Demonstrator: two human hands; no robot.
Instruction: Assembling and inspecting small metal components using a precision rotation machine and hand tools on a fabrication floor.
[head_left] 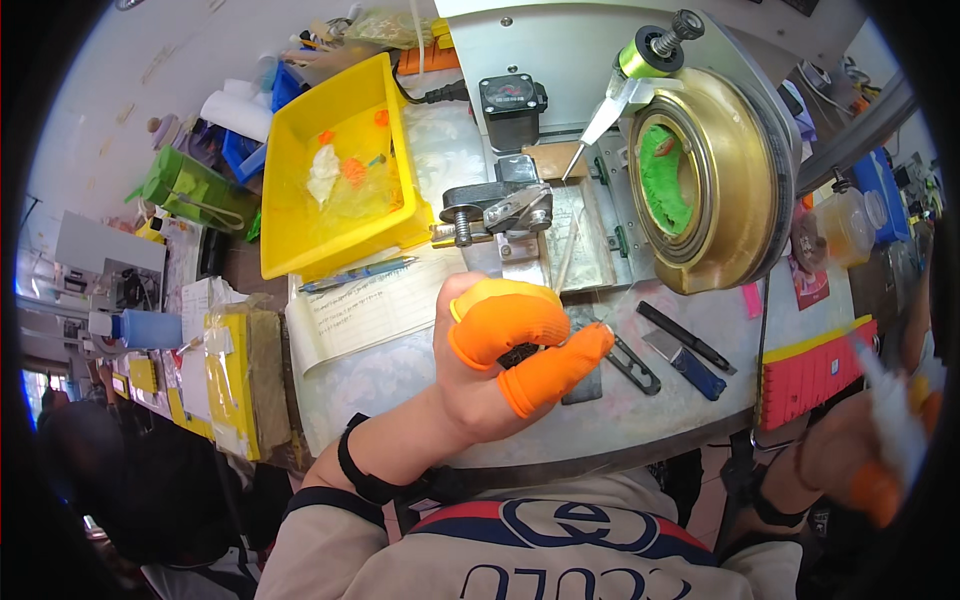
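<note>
My left hand (500, 350) is over the near middle of the bench, with orange finger cots on its thumb and fingers. The fingers are curled and the thumb is pressed towards them; a tiny pale bit shows at the thumb tip, too small to name. Beyond the hand stands a small metal machine with a spring and lever (497, 205), beside a flat metal plate (582, 245). At the far right my right hand (880, 460), also in orange cots, is blurred by motion around a whitish tapered thing (895, 405).
A yellow bin (275, 225) with small orange and white pieces stands back left, by a handwritten notebook (375, 315) and pens. A large brass ring-shaped part (735, 180) is at right. Tweezers (635, 365), a black pen-like tool (687, 337) and a blue-handled blade (690, 370) lie near the front edge.
</note>
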